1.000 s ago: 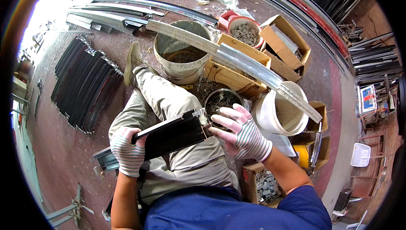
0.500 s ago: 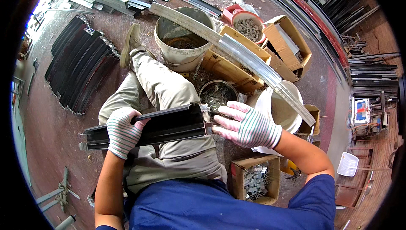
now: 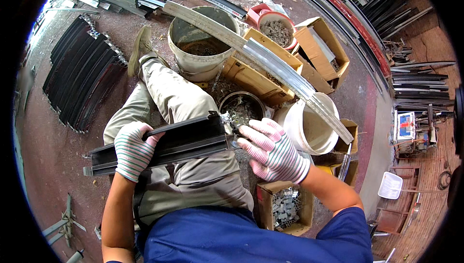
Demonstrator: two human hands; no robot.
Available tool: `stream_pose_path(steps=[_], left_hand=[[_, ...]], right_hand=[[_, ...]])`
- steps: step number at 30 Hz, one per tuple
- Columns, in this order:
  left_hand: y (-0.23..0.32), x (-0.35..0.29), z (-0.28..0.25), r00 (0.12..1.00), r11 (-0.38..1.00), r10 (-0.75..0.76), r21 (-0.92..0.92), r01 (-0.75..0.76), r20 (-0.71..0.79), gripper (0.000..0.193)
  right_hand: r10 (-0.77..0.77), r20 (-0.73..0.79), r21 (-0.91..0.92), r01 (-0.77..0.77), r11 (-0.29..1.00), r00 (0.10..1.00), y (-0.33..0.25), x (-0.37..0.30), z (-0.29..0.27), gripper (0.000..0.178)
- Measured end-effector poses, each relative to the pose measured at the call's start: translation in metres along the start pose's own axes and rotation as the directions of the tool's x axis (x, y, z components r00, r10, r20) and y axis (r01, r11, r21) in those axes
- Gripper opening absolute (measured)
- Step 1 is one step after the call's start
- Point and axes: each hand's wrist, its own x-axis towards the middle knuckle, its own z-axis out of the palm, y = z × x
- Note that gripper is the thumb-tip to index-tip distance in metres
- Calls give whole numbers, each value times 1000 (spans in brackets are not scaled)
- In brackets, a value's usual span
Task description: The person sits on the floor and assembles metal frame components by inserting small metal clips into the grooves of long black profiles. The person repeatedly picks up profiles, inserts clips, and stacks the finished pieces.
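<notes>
My gloved left hand [image 3: 134, 151] is wrapped round a length of black metal profile [image 3: 191, 137] lying across my thighs. The profile is channel-shaped, with pale bits of metal at both ends. At its right end, my gloved right hand [image 3: 276, 149] has its fingers bent together by a small shiny metal piece [image 3: 227, 128]. What those fingertips hold is too small to make out. Just beyond them stands a round tub of small metal parts [image 3: 241, 94]. A cardboard box of metal brackets [image 3: 308, 215] sits below my right hand.
A long silvery bar [image 3: 275, 65] lies across a large bucket [image 3: 193, 65], a wooden box [image 3: 237, 72] and a white bucket [image 3: 295, 127]. Several black profiles [image 3: 84, 77] are stacked at left. A red tub [image 3: 265, 16] and a carton [image 3: 340, 52] stand farther off.
My right hand's fingers have bent from a straighter reach and closed in at the profile's end. The left hand keeps its grip. The whole view has shifted slightly.
</notes>
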Motion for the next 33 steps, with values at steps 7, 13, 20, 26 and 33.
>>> stream_pose_path(steps=[7, 13, 20, 26, 33], left_hand=[[0, -2, 4, 1000, 998, -15, 56, 17, -27, 29], [-4, 5, 9, 999, 998, -47, 47, 47, 3, 29], [-10, 7, 18, 997, 985, -54, 168, 44, 55, 32], [-14, 13, 19, 992, 987, -60, 156, 43, 107, 34], [-20, 13, 20, 990, 985, -54, 167, 33, 127, 36]], right_hand=[[2, -69, 125, 6, 992, 998, -7, 0, -2, 46], [262, -280, 45, -260, 965, 924, 84, 32, -1, 39], [357, -254, -386, -433, 815, 899, 205, 123, 61, 68], [465, -224, -578, -501, 644, 856, 240, 151, 99, 73], [304, -307, -628, -432, 647, 902, 250, 164, 93, 71]])
